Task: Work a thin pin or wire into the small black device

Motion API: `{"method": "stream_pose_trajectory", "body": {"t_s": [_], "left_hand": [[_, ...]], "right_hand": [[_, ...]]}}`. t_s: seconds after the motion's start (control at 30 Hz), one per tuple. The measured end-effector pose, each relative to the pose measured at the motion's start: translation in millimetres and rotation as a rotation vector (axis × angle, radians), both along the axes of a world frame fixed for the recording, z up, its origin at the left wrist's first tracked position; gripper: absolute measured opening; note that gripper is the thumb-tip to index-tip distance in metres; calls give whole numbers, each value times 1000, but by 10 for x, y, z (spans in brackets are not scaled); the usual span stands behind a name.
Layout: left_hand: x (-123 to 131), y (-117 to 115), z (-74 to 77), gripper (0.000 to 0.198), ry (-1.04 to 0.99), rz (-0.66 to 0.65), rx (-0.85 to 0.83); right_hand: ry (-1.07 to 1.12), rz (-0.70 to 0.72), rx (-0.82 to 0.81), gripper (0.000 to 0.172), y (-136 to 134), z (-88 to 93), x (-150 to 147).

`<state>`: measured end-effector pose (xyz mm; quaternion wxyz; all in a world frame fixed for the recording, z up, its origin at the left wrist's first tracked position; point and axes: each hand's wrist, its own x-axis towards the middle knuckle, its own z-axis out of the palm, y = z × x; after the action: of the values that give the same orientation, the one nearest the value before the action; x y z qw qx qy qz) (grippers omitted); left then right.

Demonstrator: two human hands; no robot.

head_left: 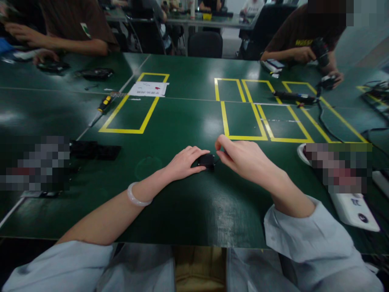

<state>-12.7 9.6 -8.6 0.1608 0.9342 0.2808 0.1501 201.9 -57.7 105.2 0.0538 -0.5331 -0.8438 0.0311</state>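
A small black box-shaped part (206, 161) rests on the green table (182, 202) in front of me. My left hand (187, 163) grips it from the left, thumb on the near side and fingers on the far side. Just right of the part, my right hand (240, 156) is closed in a pinch with its fingertips drawn together. A thin dark piece seems to show between those fingertips and the part, too small to name. The part's underside and its left end are hidden by my left hand.
A screwdriver with a yellow-black handle (105, 104) lies at the left, beyond several black parts (107, 151). A white paper sheet (148, 89) lies across a yellow taped outline. At right are a white phone-like object (354, 209) and a black tool (294, 97) with a cable. Co-workers sit opposite.
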Motion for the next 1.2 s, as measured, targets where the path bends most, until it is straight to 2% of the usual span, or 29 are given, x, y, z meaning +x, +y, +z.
{"method": "stream_pose_trajectory", "body": {"t_s": [0.3,0.57,0.77,1.0,1.2], "left_hand": [[1,-9,21,48,13,1,7],[2,-14,28,49,15,3,-5],[3,-10,14,48,9,7,-3],[1,-2,14,50,19,1,2],[4,-6,15,48,16,2,2]], "right_hand": [[-4,-7,-5,25,-8,25,-9],[42,11,-4,18,-13,18,-5],[-15,-9,-12,26,-17,36,-7],[13,6,4,20,-6,14,-5],[-5,-9,-19,27,-13,37,-14]]}}
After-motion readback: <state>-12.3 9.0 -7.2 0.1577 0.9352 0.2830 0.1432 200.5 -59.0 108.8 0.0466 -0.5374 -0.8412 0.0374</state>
